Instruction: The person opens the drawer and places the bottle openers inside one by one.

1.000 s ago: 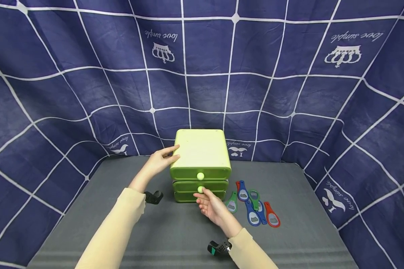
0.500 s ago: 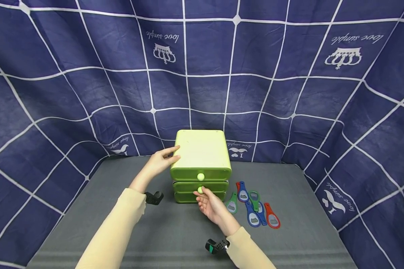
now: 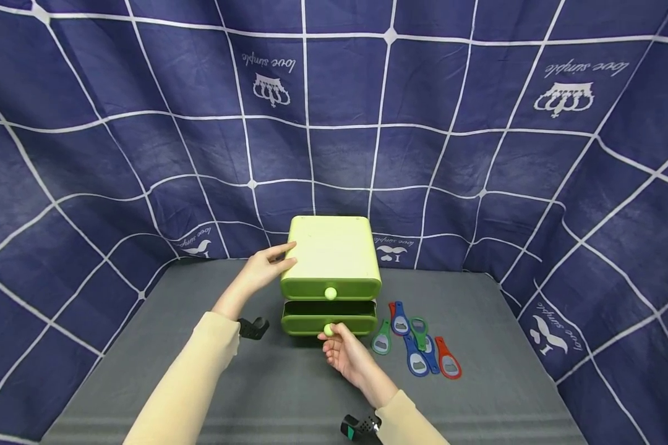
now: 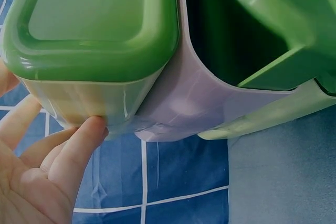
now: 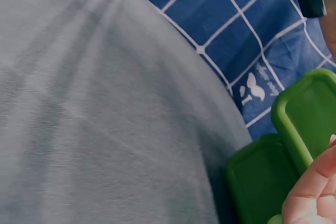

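Note:
A small green drawer cabinet [image 3: 334,247] with a pale top stands near the back of the table. Its middle drawer [image 3: 306,326] is partly pulled out, and a dark gap shows above its front. My right hand [image 3: 352,360] pinches the round knob [image 3: 328,330] of that drawer between thumb and fingers. My left hand [image 3: 263,267] steadies the cabinet's upper left side, fingers fairly straight against it. In the left wrist view, those fingertips touch the pale side of the top tier [image 4: 105,98], beside the lavender middle casing [image 4: 194,108]. The bottom drawer is mostly hidden.
Several bottle openers [image 3: 417,361] with red, blue and green handles lie right of the cabinet, some overlapping. A grey cloth [image 3: 289,395] covers the table. A blue checked curtain [image 3: 339,148] hangs behind and at both sides.
The middle drawer has slid out toward me, with my right hand moving back and holding its knob. My left hand has stayed on the cabinet.

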### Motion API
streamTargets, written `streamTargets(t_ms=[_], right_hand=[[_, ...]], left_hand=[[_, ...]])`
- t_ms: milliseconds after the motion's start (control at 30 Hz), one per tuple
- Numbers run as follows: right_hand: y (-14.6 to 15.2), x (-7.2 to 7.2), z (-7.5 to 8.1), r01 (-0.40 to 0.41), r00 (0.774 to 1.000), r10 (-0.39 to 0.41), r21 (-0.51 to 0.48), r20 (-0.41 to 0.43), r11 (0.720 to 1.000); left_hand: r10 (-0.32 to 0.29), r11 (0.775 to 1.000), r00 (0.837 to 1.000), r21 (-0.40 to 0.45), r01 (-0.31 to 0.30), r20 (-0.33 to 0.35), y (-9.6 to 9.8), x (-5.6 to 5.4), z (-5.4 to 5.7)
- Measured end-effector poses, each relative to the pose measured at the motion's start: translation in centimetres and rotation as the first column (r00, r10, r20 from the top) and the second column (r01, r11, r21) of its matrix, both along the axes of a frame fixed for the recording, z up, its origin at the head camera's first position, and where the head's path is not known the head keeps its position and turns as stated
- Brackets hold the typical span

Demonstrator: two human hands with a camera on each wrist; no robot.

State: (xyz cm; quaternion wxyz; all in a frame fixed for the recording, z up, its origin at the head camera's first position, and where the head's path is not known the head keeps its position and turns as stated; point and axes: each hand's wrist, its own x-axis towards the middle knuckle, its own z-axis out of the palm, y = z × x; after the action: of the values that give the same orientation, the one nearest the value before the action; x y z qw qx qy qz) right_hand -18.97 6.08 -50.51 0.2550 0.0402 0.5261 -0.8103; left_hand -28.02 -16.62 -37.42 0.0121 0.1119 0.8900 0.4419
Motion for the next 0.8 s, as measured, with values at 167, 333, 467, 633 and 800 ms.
streamTargets(t_ms=[167,333,467,633,800], right_hand=[[0.3,2.0,0.0,-0.037,0.999,0.038,0.028,-0.024,0.999],[0.5,4.3,0.3,-0.059,0.998,0.06,0.032,-0.024,0.998],[0.6,5.6,0.3,-0.067,0.998,0.067,0.02,-0.021,0.998],[0.7,6.4,0.2,-0.08,0.996,0.081,0.023,-0.022,0.997],[0.9,7.0,0.1,-0.086,0.996,0.087,0.025,-0.029,0.996]], left_hand=[[-0.002,1.0,1.0,-0.008,0.002,-0.003,-0.2,-0.1,-0.1],[-0.003,1.0,1.0,-0.009,0.003,-0.005,-0.1,-0.1,0.1],[-0.005,1.0,1.0,-0.016,0.005,-0.01,-0.1,-0.2,0.2],[-0.003,1.0,1.0,-0.021,0.003,-0.001,-0.3,-0.2,0.1],[0.001,1.0,1.0,-0.021,-0.001,0.01,-0.1,-0.3,0.0]])
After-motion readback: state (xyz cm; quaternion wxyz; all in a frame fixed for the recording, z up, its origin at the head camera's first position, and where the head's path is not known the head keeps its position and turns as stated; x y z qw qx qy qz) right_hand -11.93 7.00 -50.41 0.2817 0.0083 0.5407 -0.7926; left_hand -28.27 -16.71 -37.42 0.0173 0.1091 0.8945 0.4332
